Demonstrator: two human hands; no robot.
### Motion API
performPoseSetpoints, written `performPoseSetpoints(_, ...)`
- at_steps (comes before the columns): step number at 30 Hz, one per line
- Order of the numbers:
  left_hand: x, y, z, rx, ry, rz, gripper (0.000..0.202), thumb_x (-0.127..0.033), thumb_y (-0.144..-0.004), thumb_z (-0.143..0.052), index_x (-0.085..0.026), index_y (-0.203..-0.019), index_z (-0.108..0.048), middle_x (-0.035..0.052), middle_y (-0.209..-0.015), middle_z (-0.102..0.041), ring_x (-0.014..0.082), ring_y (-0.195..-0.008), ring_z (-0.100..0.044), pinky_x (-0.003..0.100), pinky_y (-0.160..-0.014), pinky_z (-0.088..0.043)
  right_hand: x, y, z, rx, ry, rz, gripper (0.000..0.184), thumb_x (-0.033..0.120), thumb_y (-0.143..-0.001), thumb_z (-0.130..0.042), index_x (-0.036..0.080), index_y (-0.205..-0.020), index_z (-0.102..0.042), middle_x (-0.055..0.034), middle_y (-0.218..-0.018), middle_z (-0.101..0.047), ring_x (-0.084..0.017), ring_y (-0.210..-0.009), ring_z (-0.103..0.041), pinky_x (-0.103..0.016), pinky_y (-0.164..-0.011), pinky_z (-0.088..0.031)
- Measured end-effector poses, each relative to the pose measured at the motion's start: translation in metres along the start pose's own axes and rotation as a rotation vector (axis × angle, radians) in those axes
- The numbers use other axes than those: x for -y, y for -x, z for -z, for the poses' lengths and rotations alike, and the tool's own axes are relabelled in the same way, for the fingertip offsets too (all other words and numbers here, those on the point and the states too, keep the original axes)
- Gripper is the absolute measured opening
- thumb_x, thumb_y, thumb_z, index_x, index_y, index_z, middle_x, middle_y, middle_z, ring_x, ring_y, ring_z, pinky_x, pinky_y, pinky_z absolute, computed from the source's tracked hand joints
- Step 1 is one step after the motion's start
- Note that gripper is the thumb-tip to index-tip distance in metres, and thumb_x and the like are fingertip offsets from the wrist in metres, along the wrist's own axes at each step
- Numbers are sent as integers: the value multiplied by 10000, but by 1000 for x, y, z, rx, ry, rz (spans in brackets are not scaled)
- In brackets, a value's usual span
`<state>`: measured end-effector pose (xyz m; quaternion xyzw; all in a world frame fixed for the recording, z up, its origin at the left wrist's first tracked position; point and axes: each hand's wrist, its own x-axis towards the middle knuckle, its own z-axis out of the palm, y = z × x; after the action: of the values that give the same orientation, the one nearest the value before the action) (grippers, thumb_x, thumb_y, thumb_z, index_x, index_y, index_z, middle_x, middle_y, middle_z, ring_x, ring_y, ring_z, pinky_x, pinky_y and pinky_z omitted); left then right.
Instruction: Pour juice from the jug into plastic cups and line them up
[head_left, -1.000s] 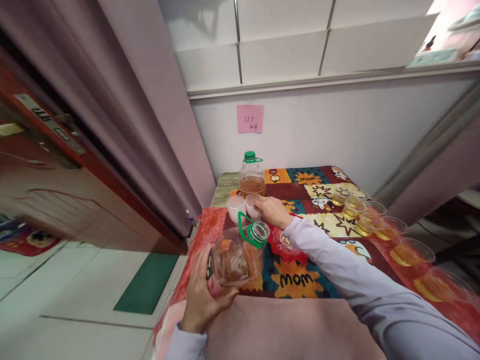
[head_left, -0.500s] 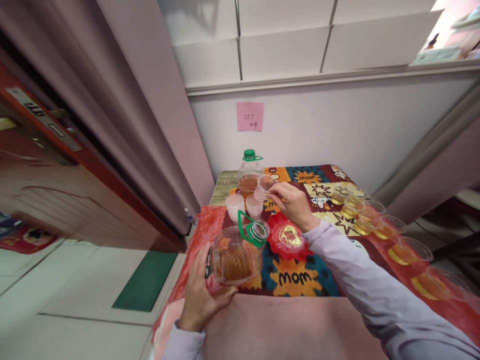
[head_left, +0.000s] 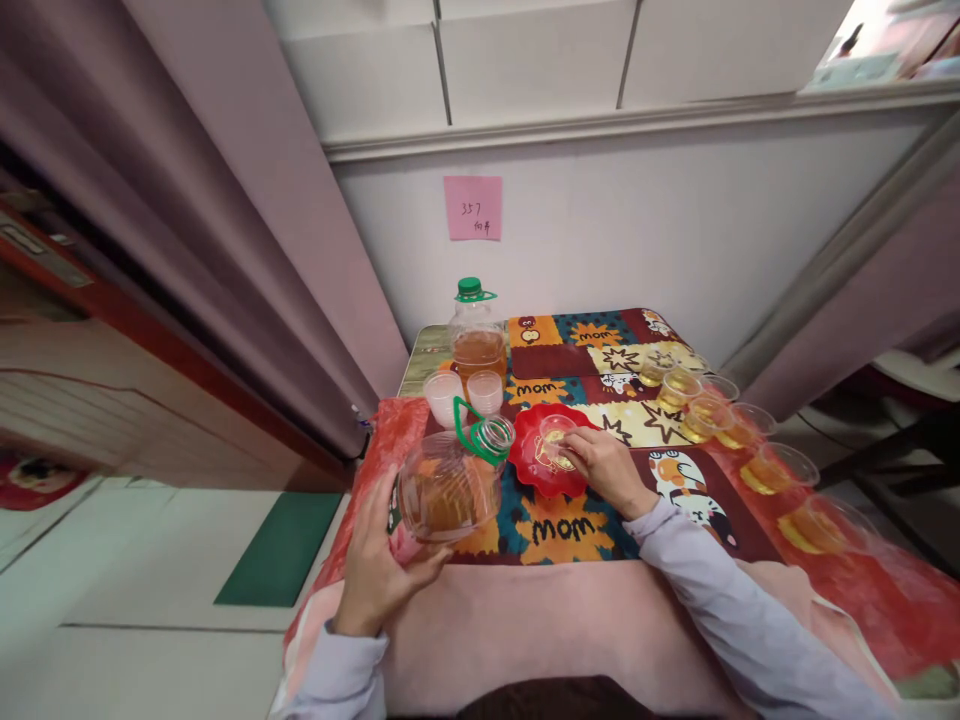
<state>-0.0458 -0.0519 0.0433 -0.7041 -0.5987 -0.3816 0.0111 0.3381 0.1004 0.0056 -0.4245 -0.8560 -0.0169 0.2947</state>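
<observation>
My left hand grips an open clear jug of amber liquid, tilted with its mouth and green handle toward the red plate. My right hand holds an empty clear plastic cup down on the red heart-shaped plate, fingers closed on its rim. Behind the jug stand two stacks of empty cups. A second jug with a green cap stands at the back of the table.
A row of several filled cups runs along the right side of the patterned tablecloth. A curtain and wooden door are at the left. A pink note hangs on the wall. A chair stands at far right.
My right hand lifted one cup off the stack by the capped jug, carried it toward me and set it on the red plate. The left hand kept holding the open jug.
</observation>
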Motion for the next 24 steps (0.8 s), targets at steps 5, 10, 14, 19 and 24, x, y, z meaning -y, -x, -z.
performPoseSetpoints(5, -3, -2, 1, 15, -15, 15, 1188, -592, -802, -910, -259, -1774, -314, 233, -1691, -540, 476, -1505, -593, 684, -1206, -522, 2, 2, 1, -91, -25, -21, 271, 362, -1109, -678, 232, -1313, -800, -139, -1328, -826, -270, -1042, -811, -364, -878, -619)
performPoseSetpoints(10, -8, -6, 2, 25, -27, 3, 1179, -553, -796, -924, -273, -1771, -323, 212, -1694, -547, 456, -1517, -590, 652, -1221, -522, 21, 10, 10, -403, -398, -221, 381, 518, -1051, -746, 232, -1300, -785, -142, -1225, -835, -259, -899, -809, -395, -852, -674)
performPoseSetpoints(14, -11, -6, 3, 46, -38, 4, 1179, -510, -789, -931, -260, -1767, -322, 217, -1694, -544, 446, -1520, -590, 634, -1223, -524, 76, 14, -8, -298, -1010, -389, 427, 609, -1016, -752, 244, -1237, -746, -104, -1068, -821, -245, -859, -798, -374, -784, -682)
performPoseSetpoints(19, -13, -6, 4, 67, -70, 9, 1173, -510, -793, -923, -235, -1760, -318, 233, -1693, -538, 448, -1528, -581, 645, -1237, -503, 155, 0, -31, 101, -1726, -463, 1193, 758, -702, -977, 294, -1655, -430, -213, -1682, -534, -396, -1456, -648, -582, -1167, -574)
performPoseSetpoints(24, -22, -11, 4, 115, -100, -17, 1221, -499, -768, -939, -248, -1771, -291, 229, -1718, -519, 452, -1554, -555, 635, -1238, -504, 176, -13, -43, 104, -1912, -418, 1436, 724, -589, -1052, 319, -1737, -290, -194, -1732, -481, -419, -1648, -431, -635, -1371, -292)
